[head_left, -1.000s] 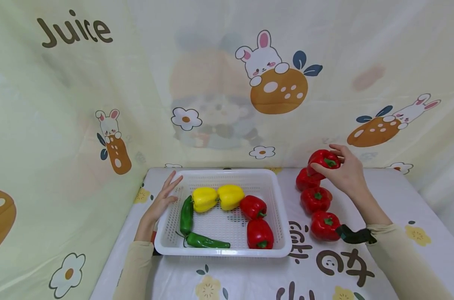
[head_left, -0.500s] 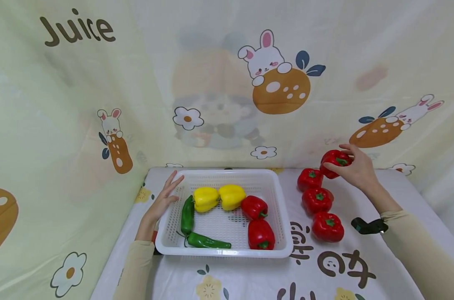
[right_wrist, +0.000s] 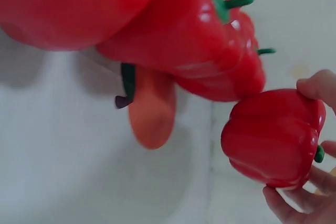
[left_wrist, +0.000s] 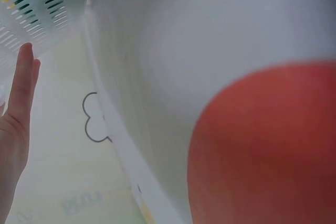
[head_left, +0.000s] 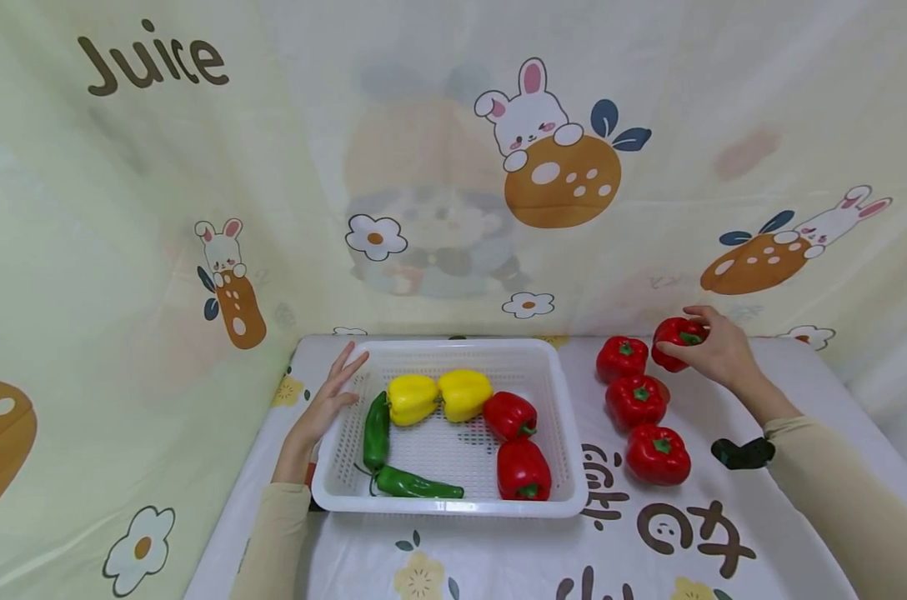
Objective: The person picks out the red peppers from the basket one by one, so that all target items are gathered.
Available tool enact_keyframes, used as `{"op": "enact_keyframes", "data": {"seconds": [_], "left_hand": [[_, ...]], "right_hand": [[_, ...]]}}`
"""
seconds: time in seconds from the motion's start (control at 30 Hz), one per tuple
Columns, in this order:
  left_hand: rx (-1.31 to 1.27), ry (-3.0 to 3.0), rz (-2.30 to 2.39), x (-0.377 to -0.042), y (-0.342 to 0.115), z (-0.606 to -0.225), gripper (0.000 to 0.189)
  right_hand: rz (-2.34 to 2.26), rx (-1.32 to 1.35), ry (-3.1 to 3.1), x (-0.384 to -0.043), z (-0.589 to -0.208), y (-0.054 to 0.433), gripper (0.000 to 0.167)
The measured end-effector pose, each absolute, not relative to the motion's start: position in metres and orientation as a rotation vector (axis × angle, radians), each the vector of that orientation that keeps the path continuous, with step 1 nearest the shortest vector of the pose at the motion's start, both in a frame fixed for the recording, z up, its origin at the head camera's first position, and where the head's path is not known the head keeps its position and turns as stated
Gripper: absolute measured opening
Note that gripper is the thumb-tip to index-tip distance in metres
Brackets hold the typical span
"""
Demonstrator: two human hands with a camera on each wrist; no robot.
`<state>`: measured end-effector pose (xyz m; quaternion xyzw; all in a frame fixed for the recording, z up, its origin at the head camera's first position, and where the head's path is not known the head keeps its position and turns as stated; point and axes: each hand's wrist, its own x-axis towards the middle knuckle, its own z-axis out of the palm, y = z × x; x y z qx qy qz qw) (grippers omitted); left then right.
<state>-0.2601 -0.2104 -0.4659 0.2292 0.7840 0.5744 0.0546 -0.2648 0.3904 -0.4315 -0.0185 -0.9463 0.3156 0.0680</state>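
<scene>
My right hand (head_left: 719, 348) grips a red bell pepper (head_left: 673, 340) at the back right, thumb on the near side and fingers behind. In the right wrist view this pepper (right_wrist: 273, 137) sits between thumb and fingertips, its green stem facing the palm. Left of it, three more red bell peppers (head_left: 637, 402) form a column on the table. My left hand (head_left: 322, 408) rests with extended fingers against the left rim of a white perforated basket (head_left: 453, 505). Inside it lie two yellow bell peppers (head_left: 464, 395), two red bell peppers (head_left: 523, 471) and two long green peppers (head_left: 376, 431).
A white patterned cloth (head_left: 363, 550) covers the table, with a printed curtain (head_left: 438, 150) standing behind it. An orange oblong shape (right_wrist: 152, 108) shows beside the column of peppers. A black band (head_left: 742, 454) sits at my right wrist.
My right hand has moved right and then down with the red bell pepper, away from the back pepper of the column. The left hand stays at the basket.
</scene>
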Motion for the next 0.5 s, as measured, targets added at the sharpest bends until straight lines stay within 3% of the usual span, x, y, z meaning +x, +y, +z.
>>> {"op": "enact_keyframes", "data": {"seconds": [0.33,0.5], "left_hand": [[0.717,2.379,1.760,-0.265,-0.207,-0.467,0.061],[0.716,2.389,1.771,-0.274,-0.215,-0.491,0.063]], "right_hand": [[0.945,-0.046,-2.907,-0.268,-0.452,0.403,0.085],[0.958,-0.027,-2.932,-0.267,-0.462,0.404,0.087]]}}
